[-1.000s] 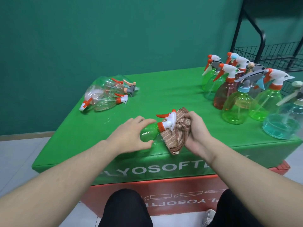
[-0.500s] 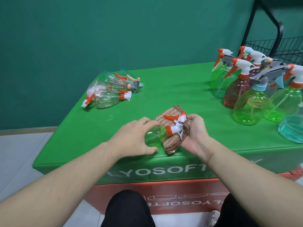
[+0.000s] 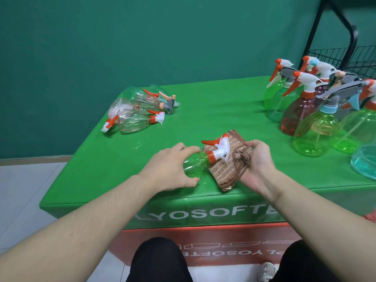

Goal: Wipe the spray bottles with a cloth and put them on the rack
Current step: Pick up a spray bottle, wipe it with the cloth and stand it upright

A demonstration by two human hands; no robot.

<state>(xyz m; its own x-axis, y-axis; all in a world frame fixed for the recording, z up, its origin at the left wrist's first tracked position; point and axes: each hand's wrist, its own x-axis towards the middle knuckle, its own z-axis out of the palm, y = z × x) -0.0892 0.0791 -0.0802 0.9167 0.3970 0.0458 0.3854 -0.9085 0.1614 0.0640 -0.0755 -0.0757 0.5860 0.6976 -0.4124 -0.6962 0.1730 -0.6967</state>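
A small green spray bottle with a white and orange trigger head lies on its side near the front edge of the green table. My left hand grips its body. Under the spray head lies a folded brown striped cloth. My right hand holds the cloth's right edge, fingers curled round it. The black wire rack stands behind the table at the far right.
Several upright coloured spray bottles crowd the table's right side. A few clear bottles lie in a heap at the back left. My knees show below the table's front edge.
The spray head has turned from lying flat against the cloth to pointing up and left. My right hand has shifted its hold along the cloth's edge. The camera has drifted slightly.
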